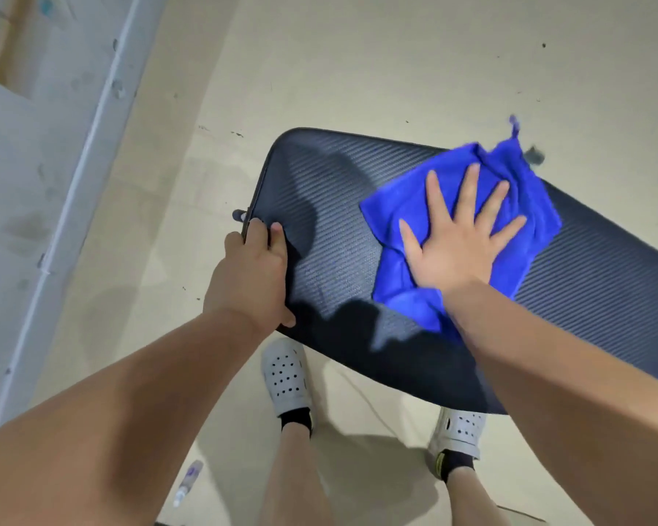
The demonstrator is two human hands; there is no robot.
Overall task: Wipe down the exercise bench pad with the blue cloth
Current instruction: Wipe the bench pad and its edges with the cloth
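Head view, crumpled blue cloth [509, 191] under flat splayed right hand [456, 252], left hand [251, 275] clamped on ribbed black pad [339, 229] edge

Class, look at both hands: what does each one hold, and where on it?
The left hand grips the bench pad at its end edge. The right hand holds nothing, pressing flat on the blue cloth.

A bare workout room: a padded exercise bench [358, 229] on a scuffed beige floor [358, 70].

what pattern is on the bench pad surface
Dark navy-black with fine diagonal ribbed lines across the bench pad, clearest in the head view.
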